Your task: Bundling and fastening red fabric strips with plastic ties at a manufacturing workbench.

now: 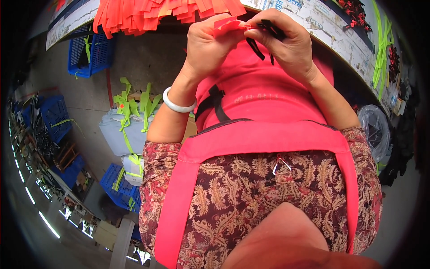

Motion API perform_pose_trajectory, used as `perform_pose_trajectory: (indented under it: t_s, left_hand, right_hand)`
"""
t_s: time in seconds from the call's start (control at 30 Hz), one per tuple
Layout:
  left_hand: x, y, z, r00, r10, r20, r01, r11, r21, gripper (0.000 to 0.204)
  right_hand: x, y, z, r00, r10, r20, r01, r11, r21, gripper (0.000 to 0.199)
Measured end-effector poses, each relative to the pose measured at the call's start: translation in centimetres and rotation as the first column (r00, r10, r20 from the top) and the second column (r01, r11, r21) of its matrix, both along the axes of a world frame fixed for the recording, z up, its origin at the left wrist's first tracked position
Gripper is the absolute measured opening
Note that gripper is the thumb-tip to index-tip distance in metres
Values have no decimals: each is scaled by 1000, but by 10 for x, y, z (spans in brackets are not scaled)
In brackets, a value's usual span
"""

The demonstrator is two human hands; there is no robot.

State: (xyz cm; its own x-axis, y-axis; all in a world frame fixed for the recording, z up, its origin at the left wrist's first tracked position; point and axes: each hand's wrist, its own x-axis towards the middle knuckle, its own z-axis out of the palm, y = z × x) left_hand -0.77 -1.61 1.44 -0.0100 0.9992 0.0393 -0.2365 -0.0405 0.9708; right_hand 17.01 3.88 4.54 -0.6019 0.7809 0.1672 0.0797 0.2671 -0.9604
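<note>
Both my hands are raised together in front of my pink apron [264,83], close to the table edge. My left hand [206,49], below a white bangle [178,101], is closed on a red-orange fabric strip [226,26]. In my right hand [289,45], closed too, are black strips [272,29], and two of their ends hang below the fingers. The fingertips of both hands nearly meet where the red strip runs between them. How the red and black pieces join there is hidden by my fingers.
A thick pile of red-orange strips [156,15] hangs over the front of the table [336,33]. At the right lie green strips [383,49] and small red-and-black pieces [356,13]. Blue crates [101,54] and grey bundles tied with green [118,134] stand on the floor at left.
</note>
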Motion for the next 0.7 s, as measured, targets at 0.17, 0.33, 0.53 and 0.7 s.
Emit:
perform_pose_trajectory:
  t_s: [0.17, 0.33, 0.53, 0.7]
  left_hand:
    - [-2, 0, 6, 1000, -19, -25, 19, 1000, 24, 7]
    - [-1, -1, 4, 997, -2, -81, 11, 995, 102, 7]
    - [3, -2, 3, 993, 20, -112, -14, 999, 48, 8]
    - [0, -3, 5, 980, -140, -143, 135, 990, -40, 8]
  right_hand:
    - [1, -4, 6, 1000, 7, -27, -7, 1000, -7, 15]
    - [-1, -1, 5, 997, 71, -15, -67, 975, 211, 17]
    - [-2, -3, -1, 997, 30, -75, -31, 999, -12, 16]
    - [1, -5, 3, 998, 62, 30, -65, 991, 116, 14]
